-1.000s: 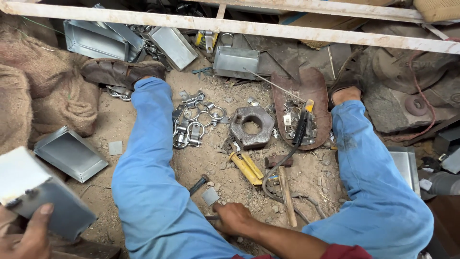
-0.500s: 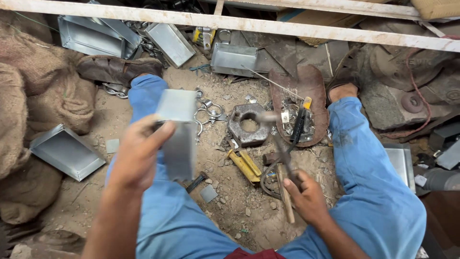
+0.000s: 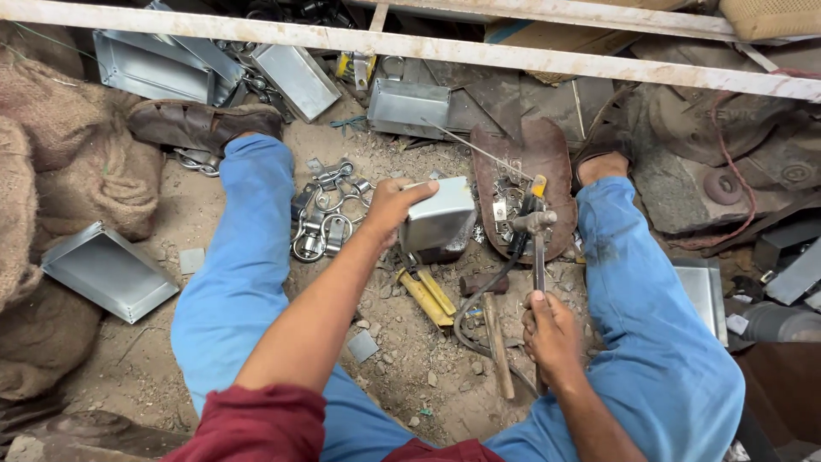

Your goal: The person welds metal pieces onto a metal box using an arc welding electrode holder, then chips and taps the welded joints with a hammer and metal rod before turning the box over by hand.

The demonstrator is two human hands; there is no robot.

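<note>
My left hand (image 3: pixel 389 208) grips a small grey sheet-metal box (image 3: pixel 438 216) by its left edge and holds it low over the dirt between my legs, on top of a dark metal block that it mostly hides. My right hand (image 3: pixel 551 332) is closed around the handle of a hammer (image 3: pixel 536 233), whose head is raised just right of the box. A yellow-handled tool (image 3: pixel 428 297) and a wooden handle (image 3: pixel 496 342) lie on the ground between my hands.
A pile of metal rings and clasps (image 3: pixel 323 214) lies left of the box. A brown sandal (image 3: pixel 523 171) holds small metal parts. Folded metal boxes (image 3: pixel 107 271) sit at left and at the back (image 3: pixel 409 107). Burlap sacks (image 3: pixel 60 180) fill the left side.
My left hand carried the metal box from the far left across to the middle and lowered it onto the block. My right hand moved from the ground to the hammer and lifted it.
</note>
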